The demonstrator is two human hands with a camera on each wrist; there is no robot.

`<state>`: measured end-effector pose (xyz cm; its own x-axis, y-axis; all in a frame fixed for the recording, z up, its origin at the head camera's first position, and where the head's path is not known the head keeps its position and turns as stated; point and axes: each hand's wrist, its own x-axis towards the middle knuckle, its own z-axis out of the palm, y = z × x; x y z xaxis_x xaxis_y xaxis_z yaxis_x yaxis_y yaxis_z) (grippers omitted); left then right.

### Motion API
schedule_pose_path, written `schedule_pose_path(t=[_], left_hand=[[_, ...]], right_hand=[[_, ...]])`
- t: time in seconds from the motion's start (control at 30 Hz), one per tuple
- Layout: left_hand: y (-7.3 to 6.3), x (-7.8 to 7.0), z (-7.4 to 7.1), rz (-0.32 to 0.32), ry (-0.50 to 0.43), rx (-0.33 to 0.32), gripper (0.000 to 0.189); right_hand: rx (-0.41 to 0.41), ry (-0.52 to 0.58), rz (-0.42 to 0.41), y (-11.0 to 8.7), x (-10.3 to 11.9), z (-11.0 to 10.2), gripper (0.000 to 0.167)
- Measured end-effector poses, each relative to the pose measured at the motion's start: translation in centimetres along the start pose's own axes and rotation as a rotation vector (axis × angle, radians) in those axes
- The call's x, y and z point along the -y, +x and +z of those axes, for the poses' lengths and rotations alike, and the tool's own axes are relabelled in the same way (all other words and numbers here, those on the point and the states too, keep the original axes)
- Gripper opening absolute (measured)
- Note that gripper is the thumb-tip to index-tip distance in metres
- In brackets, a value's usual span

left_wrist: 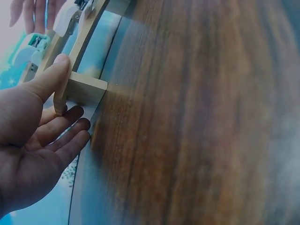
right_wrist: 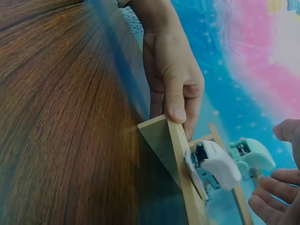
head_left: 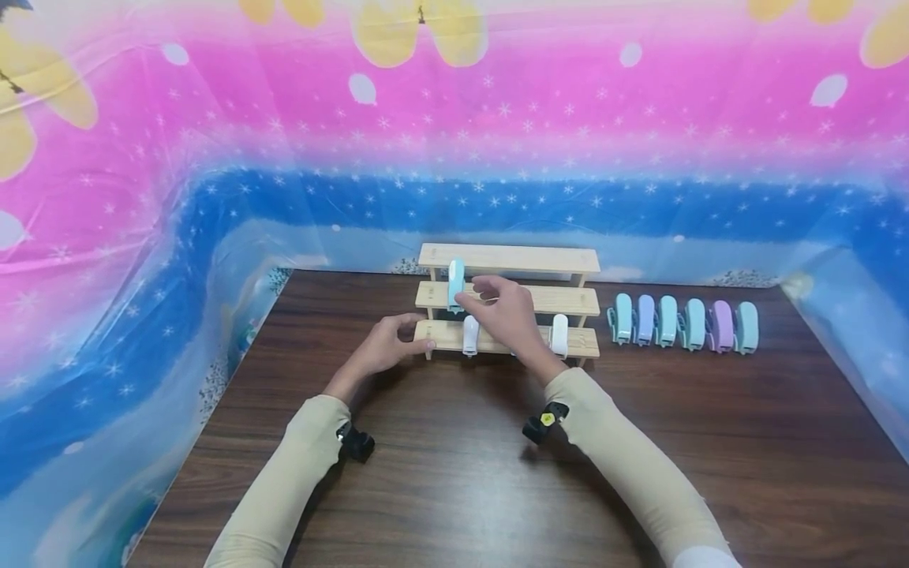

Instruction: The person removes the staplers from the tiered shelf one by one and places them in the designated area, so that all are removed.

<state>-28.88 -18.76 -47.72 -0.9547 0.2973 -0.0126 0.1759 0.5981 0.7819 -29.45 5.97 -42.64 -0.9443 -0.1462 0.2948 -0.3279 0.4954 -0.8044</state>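
Observation:
My left hand (head_left: 386, 345) holds the left end of a three-tier wooden shelf (head_left: 507, 256), thumb on the lowest plank and fingers below it. A mint-green hole punch (head_left: 456, 280) stands at the left of the middle tier. Beside it is my right hand (head_left: 506, 312); in the right wrist view its fingers (right_wrist: 276, 190) are spread and apart from the mint-green punch (right_wrist: 253, 153). Below, on the bottom tier, are a white hole punch (head_left: 470, 335) near the left and another white punch (head_left: 559, 334) toward the right. My right hand and wrist hide part of both lower planks.
To the right of the shelf, several hole punches stand in a row on the dark wooden table (head_left: 454, 489): mint-green ones, a lavender punch (head_left: 645, 319) and a purple punch (head_left: 721, 325). A colourful cloth (head_left: 568, 205) hangs behind the table and along its sides.

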Motion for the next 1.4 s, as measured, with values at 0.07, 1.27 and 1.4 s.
schedule_pose_path(t=[0.07,1.27,1.4], left_hand=[[0.0,0.0,0.0,-0.006,-0.004,-0.001,0.062],[-0.3,-0.1,0.0,-0.006,-0.012,0.003,0.067],[-0.3,-0.1,0.1,-0.004,-0.010,-0.002,0.066]], right_hand=[[0.001,0.006,0.002,0.2,-0.1,0.4,0.055],[-0.045,-0.036,0.044,1.6,0.1,2.5,0.046],[-0.052,-0.041,0.041,1.7,0.1,2.5,0.045]])
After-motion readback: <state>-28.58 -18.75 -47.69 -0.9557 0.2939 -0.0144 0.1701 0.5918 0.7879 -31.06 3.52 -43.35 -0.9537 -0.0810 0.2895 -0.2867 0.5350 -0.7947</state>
